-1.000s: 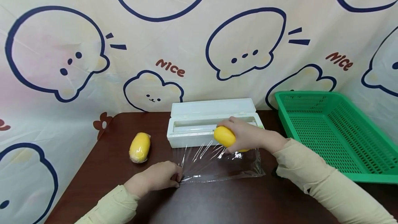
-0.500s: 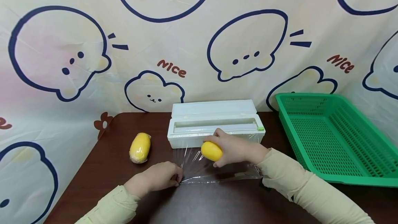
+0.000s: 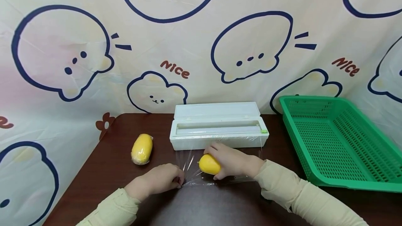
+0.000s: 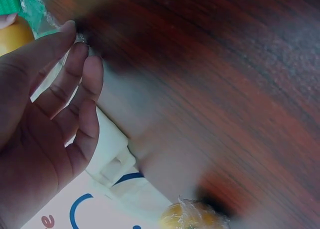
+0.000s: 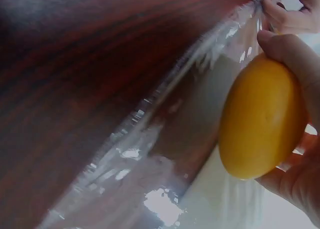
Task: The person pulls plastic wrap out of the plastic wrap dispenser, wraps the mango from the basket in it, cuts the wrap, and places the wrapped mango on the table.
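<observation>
My right hand point(image 3: 230, 161) grips a smooth, oval yellow fruit point(image 3: 209, 164), its fingers and thumb curled round the sides. The fruit is low over a sheet of clear plastic wrap point(image 5: 215, 64) that runs out from a white wrap box point(image 3: 220, 141). At the sheet's near left corner, my left hand point(image 3: 161, 180) pinches the film's edge between thumb and fingertip, down by the tabletop. Left of that hand lies a second yellow fruit point(image 3: 142, 149), covered in cling film. The box's lid stands open and the roll shows inside.
A green perforated basket point(image 3: 339, 142) stands on the right side of the dark brown table point(image 3: 113, 170). A small green piece point(image 3: 263, 131) sits at the box's right end. Behind everything hangs a printed cloth point(image 3: 201, 44) with cartoon drawings.
My right hand has carried the yellow fruit left, towards me and down, from in front of the box to over the film. My left hand has stayed at the film's corner.
</observation>
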`<state>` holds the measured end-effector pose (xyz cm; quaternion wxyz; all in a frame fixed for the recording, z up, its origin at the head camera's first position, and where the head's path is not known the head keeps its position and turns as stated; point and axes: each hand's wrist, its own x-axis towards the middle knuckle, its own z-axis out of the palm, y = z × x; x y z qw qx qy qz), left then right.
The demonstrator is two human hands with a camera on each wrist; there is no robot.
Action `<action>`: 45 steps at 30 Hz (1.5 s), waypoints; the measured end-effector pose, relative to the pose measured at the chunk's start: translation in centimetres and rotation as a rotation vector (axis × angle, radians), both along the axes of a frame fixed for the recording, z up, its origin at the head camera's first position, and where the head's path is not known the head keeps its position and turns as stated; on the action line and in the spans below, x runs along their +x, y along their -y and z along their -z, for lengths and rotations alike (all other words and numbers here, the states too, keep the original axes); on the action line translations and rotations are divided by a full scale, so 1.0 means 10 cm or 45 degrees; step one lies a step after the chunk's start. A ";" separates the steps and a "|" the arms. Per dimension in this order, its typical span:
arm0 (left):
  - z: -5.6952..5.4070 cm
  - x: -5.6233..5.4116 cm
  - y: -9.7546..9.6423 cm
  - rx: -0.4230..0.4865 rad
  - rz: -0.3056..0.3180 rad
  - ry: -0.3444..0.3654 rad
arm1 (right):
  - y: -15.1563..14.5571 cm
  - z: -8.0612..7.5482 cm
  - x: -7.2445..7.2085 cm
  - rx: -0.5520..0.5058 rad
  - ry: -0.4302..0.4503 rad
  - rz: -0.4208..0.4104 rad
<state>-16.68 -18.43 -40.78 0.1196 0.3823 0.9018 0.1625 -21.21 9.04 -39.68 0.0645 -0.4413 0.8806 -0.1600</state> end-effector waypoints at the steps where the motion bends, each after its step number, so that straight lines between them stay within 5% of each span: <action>1: 0.00 0.00 0.00 -0.001 -0.002 0.002 | 0.00 0.01 0.01 0.004 -0.001 0.006; 9: -0.02 -0.02 -0.02 -0.011 -0.013 0.021 | -0.04 0.12 0.03 -0.032 -0.091 0.005; 20: -0.02 0.00 -0.02 -0.026 -0.037 -0.068 | -0.07 0.18 0.02 -0.027 -0.208 -0.039; 25: -0.03 0.00 -0.05 0.018 -0.061 -0.198 | -0.07 0.19 -0.01 0.011 -0.293 -0.055; 34: -0.10 -0.07 -0.14 0.244 0.016 -0.638 | -0.08 0.18 -0.01 0.015 -0.329 -0.089; 40: -0.21 -0.11 -0.32 0.289 0.061 -0.704 | -0.09 0.21 -0.02 -0.020 -0.339 -0.102; 45: -0.18 -0.17 -0.49 0.305 0.098 -0.755 | -0.09 0.23 -0.02 -0.011 -0.359 -0.109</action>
